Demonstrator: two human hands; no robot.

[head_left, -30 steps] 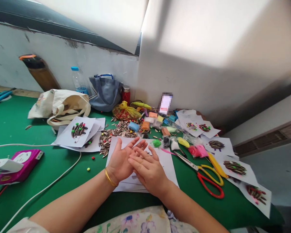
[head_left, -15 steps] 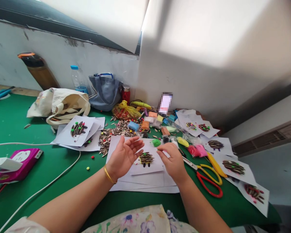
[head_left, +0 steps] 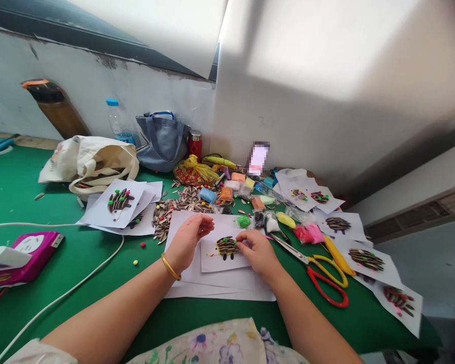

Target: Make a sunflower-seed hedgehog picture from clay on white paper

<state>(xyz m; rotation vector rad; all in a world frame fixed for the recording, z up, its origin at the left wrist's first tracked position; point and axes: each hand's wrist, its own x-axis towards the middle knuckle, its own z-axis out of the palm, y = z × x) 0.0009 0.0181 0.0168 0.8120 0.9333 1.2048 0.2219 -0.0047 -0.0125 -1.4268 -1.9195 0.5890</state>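
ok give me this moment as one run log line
right hand: at right edge of seed hedgehog | left hand: over white sheets | scissors: on green tabletop

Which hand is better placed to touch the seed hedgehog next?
Probably the right hand: its fingertips are at the right edge of the seed hedgehog, while the left hand is farther away.

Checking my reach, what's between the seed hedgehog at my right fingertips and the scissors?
The head view shows your right hand and some green tabletop between the seed hedgehog and scissors.
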